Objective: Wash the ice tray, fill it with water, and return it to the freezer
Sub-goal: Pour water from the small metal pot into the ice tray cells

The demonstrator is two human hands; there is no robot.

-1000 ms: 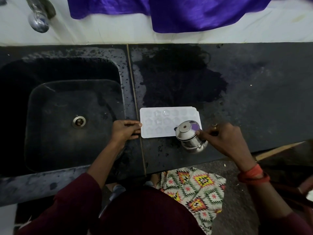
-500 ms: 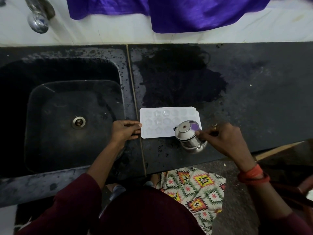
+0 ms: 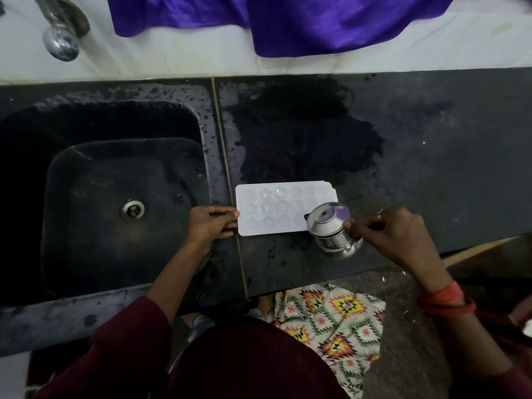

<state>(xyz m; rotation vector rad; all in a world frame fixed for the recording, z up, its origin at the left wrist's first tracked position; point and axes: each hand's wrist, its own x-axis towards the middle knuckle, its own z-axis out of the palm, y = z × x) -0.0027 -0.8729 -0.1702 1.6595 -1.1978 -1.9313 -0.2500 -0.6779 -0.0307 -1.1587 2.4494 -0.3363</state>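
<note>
A white ice tray (image 3: pixel 276 208) lies flat on the dark counter (image 3: pixel 431 168), just right of the sink. Several of its cells glisten with water. My left hand (image 3: pixel 211 224) presses on the tray's left edge and steadies it. My right hand (image 3: pixel 394 234) grips a small steel pot (image 3: pixel 331 228) by its rim and tilts it over the tray's near right corner, which the pot hides. The pot's mouth faces up and left, with liquid visible inside.
A dark square sink (image 3: pixel 198 168) with a metal drain (image 3: pixel 133 210) lies to the left. A chrome tap (image 3: pixel 62 30) juts from the white wall at top left. Purple cloth (image 3: pixel 288 21) hangs above. A wet patch (image 3: pixel 302 139) spreads behind the tray.
Almost nothing has moved. The pot stays tilted over the tray's right corner, and both hands hold their places.
</note>
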